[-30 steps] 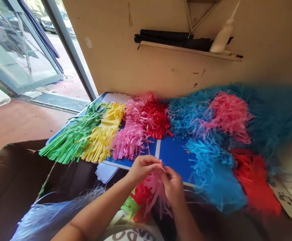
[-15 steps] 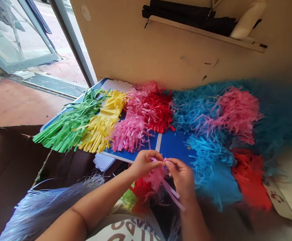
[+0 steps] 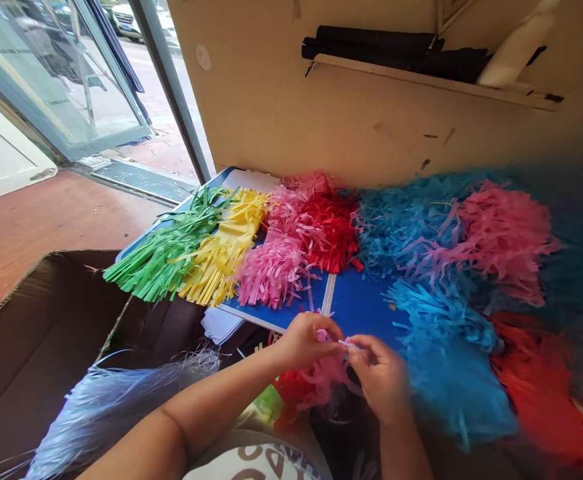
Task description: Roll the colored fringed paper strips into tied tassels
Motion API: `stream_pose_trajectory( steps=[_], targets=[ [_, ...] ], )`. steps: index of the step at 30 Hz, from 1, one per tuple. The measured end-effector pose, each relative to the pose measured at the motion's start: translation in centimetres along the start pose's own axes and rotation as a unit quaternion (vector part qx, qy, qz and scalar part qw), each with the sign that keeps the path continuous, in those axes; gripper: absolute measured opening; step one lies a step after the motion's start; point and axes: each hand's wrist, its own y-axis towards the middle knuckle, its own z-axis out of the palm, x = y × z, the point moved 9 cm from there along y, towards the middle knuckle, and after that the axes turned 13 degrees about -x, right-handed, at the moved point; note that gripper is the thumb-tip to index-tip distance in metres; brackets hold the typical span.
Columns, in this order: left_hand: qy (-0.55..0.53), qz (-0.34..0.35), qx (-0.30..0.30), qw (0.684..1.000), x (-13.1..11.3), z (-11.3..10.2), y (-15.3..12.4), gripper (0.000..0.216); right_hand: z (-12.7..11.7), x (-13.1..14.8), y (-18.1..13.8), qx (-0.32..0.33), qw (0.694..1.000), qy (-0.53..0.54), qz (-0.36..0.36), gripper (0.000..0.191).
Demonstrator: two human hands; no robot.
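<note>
The pink tassel (image 3: 327, 380) hangs before the near edge of the table (image 3: 364, 310), left hand (image 3: 305, 343) and right hand (image 3: 382, 375) both pinched closed on its top. Past that edge, bare table reaches the blue fringe (image 3: 434, 320). The tassel's long axis slopes down, away from the table.

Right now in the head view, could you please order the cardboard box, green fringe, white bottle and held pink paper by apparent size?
1. Cardboard box
2. Green fringe
3. White bottle and pink paper: too alike to rank; paper partly hidden.
</note>
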Motion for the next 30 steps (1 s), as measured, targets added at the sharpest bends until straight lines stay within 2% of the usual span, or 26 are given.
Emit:
stream_pose_trajectory(
  steps=[7,11,16,19,22,24,27,30],
  targets=[
    [0.08,0.028,-0.008,0.996,-0.1,0.4,-0.5,0.01,-0.5,0.3,-0.4,-0.037,0.997,-0.043,-0.058,0.022],
    [0.057,0.023,-0.013,0.998,0.5,0.7,-1.0,0.011,-0.6,0.5,-0.8,-0.048,0.995,-0.055,-0.075,0.022],
    [0.018,-0.021,-0.015,0.999,0.8,0.3,-1.4,0.015,-0.5,1.1,-1.0,-0.049,0.991,-0.092,-0.088,0.02],
    [-0.023,-0.055,-0.017,0.998,1.3,0.1,-1.1,0.022,-0.3,1.0,-0.8,-0.038,0.993,-0.084,-0.073,0.02],
    [-0.15,-0.165,0.063,0.973,3.0,2.1,-1.6,0.04,0.1,0.5,-0.6,-0.023,0.997,-0.059,-0.053,0.018],
    [-0.208,-0.208,0.087,0.952,3.6,3.1,-2.0,0.049,0.3,0.0,-0.4,-0.017,0.998,-0.047,-0.029,0.018],
    [-0.189,-0.174,0.058,0.965,3.4,2.7,-1.8,0.044,0.3,-0.8,-0.5,-0.006,0.999,-0.028,0.016,0.02],
    [-0.171,-0.15,0.058,0.972,2.8,2.3,-1.7,0.036,-0.1,-0.4,-0.7,-0.012,0.999,-0.03,0.012,0.02]
  ],
)
